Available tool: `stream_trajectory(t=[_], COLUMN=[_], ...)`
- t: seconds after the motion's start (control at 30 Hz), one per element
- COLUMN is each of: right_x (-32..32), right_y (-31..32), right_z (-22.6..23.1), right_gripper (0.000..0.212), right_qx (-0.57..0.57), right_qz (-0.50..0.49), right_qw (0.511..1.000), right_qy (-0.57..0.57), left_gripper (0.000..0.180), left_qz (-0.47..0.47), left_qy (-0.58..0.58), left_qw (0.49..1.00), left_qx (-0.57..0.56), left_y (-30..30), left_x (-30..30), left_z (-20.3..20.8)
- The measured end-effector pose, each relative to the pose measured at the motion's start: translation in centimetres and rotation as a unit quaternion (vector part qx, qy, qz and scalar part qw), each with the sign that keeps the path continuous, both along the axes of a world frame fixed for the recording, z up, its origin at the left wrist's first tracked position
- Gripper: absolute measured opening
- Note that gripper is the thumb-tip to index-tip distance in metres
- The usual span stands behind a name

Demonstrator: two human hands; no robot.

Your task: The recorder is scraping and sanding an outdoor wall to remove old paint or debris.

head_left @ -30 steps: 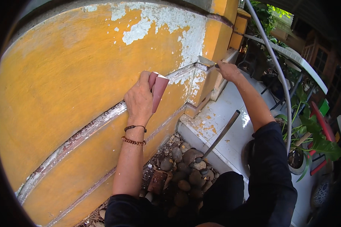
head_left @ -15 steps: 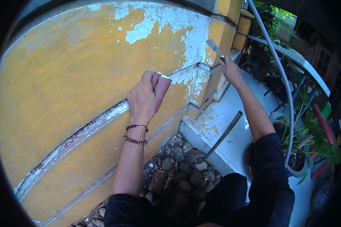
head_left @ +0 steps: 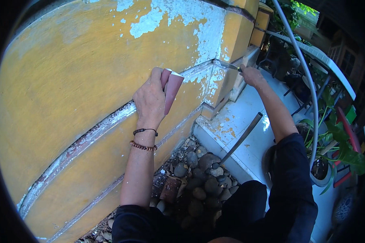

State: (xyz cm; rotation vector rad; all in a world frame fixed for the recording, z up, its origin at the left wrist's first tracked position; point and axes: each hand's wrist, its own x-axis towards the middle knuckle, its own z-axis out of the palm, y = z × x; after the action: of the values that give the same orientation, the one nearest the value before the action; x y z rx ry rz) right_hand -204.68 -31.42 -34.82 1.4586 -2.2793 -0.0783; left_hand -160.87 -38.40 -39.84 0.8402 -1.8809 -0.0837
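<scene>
Your left hand (head_left: 149, 99) grips reddish paper (head_left: 173, 91) by the yellow wall (head_left: 77, 81) — your right hand (head_left: 251, 75), a scraper (head_left: 228, 65) at the wall's corner.

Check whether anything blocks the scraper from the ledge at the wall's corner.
Nothing visible does: the right hand holds the scraper with its blade at the ledge, though contact is hard to confirm. The dark rod appears lower, off that path.

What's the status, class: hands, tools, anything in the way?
Left hand holds curled reddish sheet. Right hand grips scraper at wall ledge. Leaning rod below, clear of both hands.
</scene>
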Motion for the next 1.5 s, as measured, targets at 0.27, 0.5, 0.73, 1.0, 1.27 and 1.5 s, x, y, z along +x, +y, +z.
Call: stream_trajectory(t=[0.27, 0.5, 0.73, 1.0, 1.27, 1.5], right_x=[1.4, 3.0, 2.2, 1.8, 3.5, 3.5], right_y=[-1.1, -1.8, -0.3, -1.2, -2.1, -1.9], right_z=[-0.4, 4.2, 2.8, 3.2, 4.1, 3.4], right_gripper=[0.029, 0.028, 0.028, 0.025, 0.027, 0.021], right_qx=[-0.185, -0.184, -0.223, -0.07, -0.165, -0.263], right_qz=[0.047, 0.032, 0.03, 0.001, 0.04, 0.067], right_qw=[0.982, 0.982, 0.974, 0.997, 0.985, 0.962], right_qy=[-0.01, 0.033, -0.02, 0.041, 0.01, -0.005], left_gripper=[0.011, 0.012, 0.012, 0.011, 0.008, 0.009], left_qz=[0.013, 0.014, 0.003, -0.003, 0.011, 0.0], left_qy=[0.0, -0.003, 0.004, 0.003, -0.001, 0.01], left_qw=[1.0, 1.0, 1.0, 1.0, 1.0, 1.0], left_qx=[-0.003, 0.003, -0.01, -0.011, -0.005, -0.018], left_y=[-0.6, -0.4, -0.5, -0.4, -0.5, -0.4], left_x=[-0.4, -0.3, -0.1, 0.2, -0.3, 0.0], left_z=[-0.1, 0.1, -0.4, -0.7, -0.1, 0.0])
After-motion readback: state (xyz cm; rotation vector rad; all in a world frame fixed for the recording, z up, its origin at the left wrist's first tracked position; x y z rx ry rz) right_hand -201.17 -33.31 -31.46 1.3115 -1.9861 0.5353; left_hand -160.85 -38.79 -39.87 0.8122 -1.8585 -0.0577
